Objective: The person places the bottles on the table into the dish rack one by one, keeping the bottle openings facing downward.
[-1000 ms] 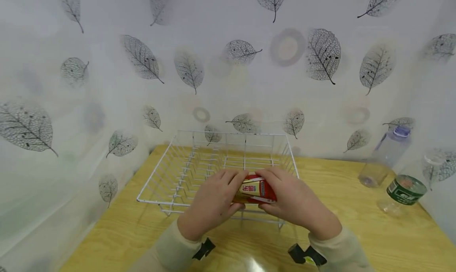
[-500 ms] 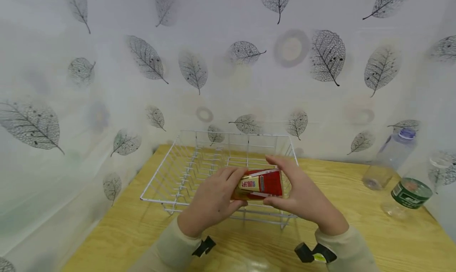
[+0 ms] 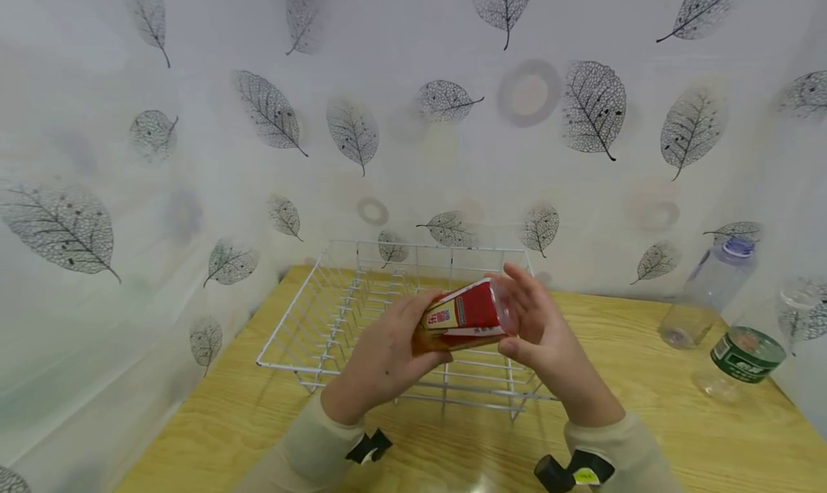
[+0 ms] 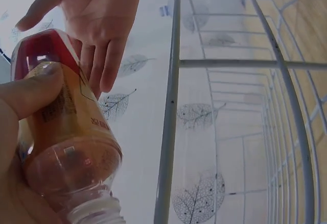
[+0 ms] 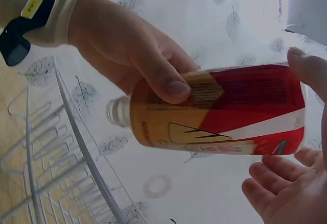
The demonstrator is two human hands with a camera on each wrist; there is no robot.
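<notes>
A plastic drink bottle (image 3: 461, 313) with a red and yellow label lies sideways over the wire rack. My left hand (image 3: 388, 349) grips its neck half, thumb across the label. In the left wrist view the threaded neck of the bottle (image 4: 66, 127) carries no cap. At the base end my right hand (image 3: 549, 342) is spread, its fingers relaxed and its thumb near the base rim. The right wrist view shows the bottle (image 5: 219, 112) held by the left hand (image 5: 133, 50), while the right hand's fingers (image 5: 276, 180) stand apart from the base; thumb contact is unclear.
Beneath the hands a white wire rack (image 3: 310, 369) stands on the wooden table (image 3: 620, 357). To the right are a clear bottle with a purple neck (image 3: 707, 288) and a tilted clear bottle with a green label (image 3: 743, 353). A leaf-print curtain (image 3: 413, 163) hangs behind.
My right hand has let go of the bottle and opened at its base. The bottle, held in my left hand, has tilted with its base end raised, showing more of the red label.
</notes>
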